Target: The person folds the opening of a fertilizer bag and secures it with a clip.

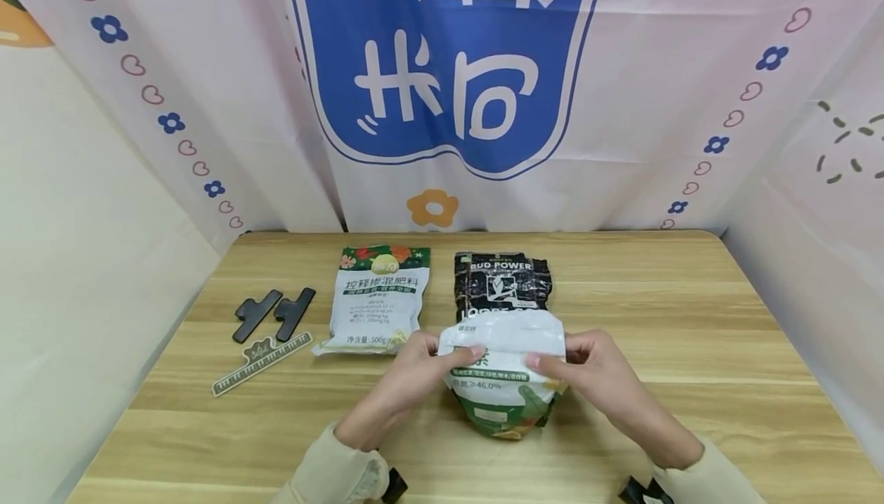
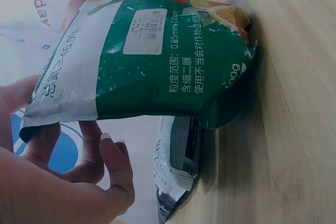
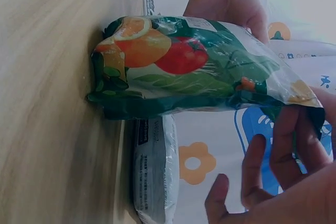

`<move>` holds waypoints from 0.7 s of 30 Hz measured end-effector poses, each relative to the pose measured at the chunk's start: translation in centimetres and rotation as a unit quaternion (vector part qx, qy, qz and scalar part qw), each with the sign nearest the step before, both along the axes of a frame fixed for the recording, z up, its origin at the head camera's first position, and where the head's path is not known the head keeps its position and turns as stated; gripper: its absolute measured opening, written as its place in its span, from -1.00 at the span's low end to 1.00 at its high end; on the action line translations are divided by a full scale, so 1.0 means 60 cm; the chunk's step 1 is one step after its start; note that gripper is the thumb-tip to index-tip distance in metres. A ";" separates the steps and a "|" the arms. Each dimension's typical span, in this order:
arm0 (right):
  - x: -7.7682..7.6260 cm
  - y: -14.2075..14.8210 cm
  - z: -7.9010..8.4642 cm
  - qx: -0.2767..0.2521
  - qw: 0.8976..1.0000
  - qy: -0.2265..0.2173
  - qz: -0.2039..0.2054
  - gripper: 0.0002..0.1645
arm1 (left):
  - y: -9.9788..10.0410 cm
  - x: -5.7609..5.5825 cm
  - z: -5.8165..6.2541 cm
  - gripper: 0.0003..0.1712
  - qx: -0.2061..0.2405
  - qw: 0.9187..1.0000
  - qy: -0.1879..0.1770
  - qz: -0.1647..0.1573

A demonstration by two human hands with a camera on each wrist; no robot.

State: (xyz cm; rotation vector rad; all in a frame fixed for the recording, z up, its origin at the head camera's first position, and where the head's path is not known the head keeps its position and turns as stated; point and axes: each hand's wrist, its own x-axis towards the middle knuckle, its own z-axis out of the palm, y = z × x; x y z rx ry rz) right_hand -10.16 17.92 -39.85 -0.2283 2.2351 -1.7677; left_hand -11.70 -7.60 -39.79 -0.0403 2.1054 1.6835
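A green and white fertilizer bag (image 1: 490, 396) stands upright on the table, vegetables and fruit printed on its front. Its white top edge (image 1: 511, 331) shows a crease across it, like a fold. My left hand (image 1: 421, 366) pinches one upper side of the bag, thumb in front and fingers behind. At the opposite side my right hand (image 1: 597, 366) does the same, with its thumb on the front face. In the left wrist view, the bag's base (image 2: 252, 72) rests on the wood. The right wrist view shows loosely bent lower fingers (image 3: 257, 171) beside the bag.
Behind the held bag lies a black BUD POWER bag (image 1: 503, 281), partly hidden. A white fertilizer bag (image 1: 376, 301) lies to its left. Two black clips (image 1: 257, 315) and a clip with a piano-key pattern (image 1: 262, 364) lie farther left. A printed curtain (image 1: 635, 182) hangs behind the table.
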 end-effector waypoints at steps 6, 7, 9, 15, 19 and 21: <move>0.001 -0.005 0.008 0.024 0.999 -0.028 -0.011 -0.51 | -0.003 -0.001 -0.001 -0.50 0.001 1.000 0.015 0.004; 0.002 -0.006 0.008 0.027 0.999 -0.028 -0.014 -0.43 | -0.004 -0.001 -0.002 -0.46 0.002 1.000 0.022 0.003; 0.002 -0.007 0.008 0.035 0.999 -0.020 -0.026 -0.25 | -0.006 0.001 -0.003 -0.33 -0.002 0.999 0.047 0.004; 0.005 -0.009 0.001 0.074 0.989 0.116 -0.058 -0.16 | -0.002 0.012 0.000 -0.40 -0.093 0.970 0.221 0.026; 0.011 -0.010 -0.004 0.111 0.957 0.264 -0.049 -0.64 | -0.002 0.016 -0.001 -0.74 -0.161 0.910 0.381 0.027; 0.013 -0.010 -0.006 0.118 0.942 0.310 -0.043 -0.74 | -0.004 0.016 -0.002 -0.82 -0.169 0.882 0.441 0.012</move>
